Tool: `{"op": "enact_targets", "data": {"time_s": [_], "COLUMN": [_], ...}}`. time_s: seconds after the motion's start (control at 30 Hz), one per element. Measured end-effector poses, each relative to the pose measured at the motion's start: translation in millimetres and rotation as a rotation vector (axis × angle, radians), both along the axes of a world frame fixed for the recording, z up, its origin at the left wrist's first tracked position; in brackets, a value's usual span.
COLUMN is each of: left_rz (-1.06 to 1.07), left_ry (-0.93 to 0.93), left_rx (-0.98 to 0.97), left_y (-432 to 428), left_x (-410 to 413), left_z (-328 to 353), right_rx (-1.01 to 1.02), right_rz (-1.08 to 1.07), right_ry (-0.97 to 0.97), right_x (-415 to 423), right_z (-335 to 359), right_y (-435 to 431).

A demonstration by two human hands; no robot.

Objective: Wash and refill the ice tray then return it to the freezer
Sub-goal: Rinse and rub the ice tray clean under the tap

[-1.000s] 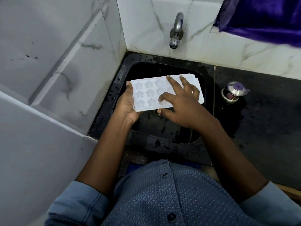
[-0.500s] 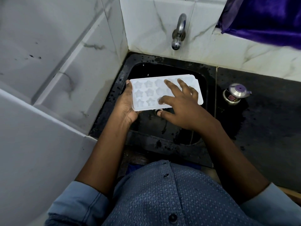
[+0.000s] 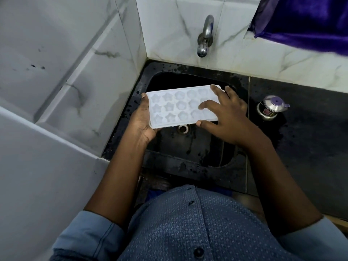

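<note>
White marble-patterned tiled walls [image 3: 75, 53] meet in a corner above a wet black sink [image 3: 188, 172] set into a dark table [image 3: 310, 147]. A steel tap [image 3: 205, 36] juts from the back wall, with a purple cloth [image 3: 305, 21] hanging at the upper right. A small lidded metal pot [image 3: 271, 108] stands on the table just right of the sink. A white ice tray [image 3: 178, 108] with star-shaped moulds is held roughly level over the basin, above the drain [image 3: 182, 128]. The left hand [image 3: 143, 123] has a closed grip on the tray's left end, thumb on top and fingers beneath. The right hand [image 3: 227, 121] has an open grip, its spread fingers resting on the tray's right end and its thumb at the near edge.
</note>
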State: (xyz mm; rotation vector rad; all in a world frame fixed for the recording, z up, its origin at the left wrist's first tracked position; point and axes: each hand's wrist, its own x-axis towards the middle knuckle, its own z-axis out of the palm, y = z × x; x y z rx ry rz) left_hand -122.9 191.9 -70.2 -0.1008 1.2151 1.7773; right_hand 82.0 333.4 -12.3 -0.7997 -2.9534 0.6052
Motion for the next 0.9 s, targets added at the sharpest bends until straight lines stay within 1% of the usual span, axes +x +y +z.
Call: {"op": "enact_targets", "data": {"time_s": [0.17,0.27,0.4,0.53,0.73,0.9], "left_rz": [-0.011,-0.013,-0.007,-0.01,-0.006,-0.001], "left_ry": [-0.003,-0.006,-0.002,0.008,0.004,0.022], "left_rx": [-0.013,-0.022,-0.021,-0.028,-0.011,-0.031], "left_y": [2,3,3,1,0,0], "left_x": [-3,-2,-3,-3,-2,0], "left_z": [0,1,1,1,6,9], "right_rx": [-0.024,0.007,0.024,0.02,0.06,0.019], "right_rz": [0.05,0.051,0.039,0.074,0.021,0.079], "right_ry": [-0.03,-0.074,-0.065,-0.07,-0.057,-0.062], "right_x": [0,-3,-3,-6,-7,-6], "right_z": [-3,-4,-4,-7,-7,-6], "right_y": [-7,-9,-11,-17,-12,-13]}}
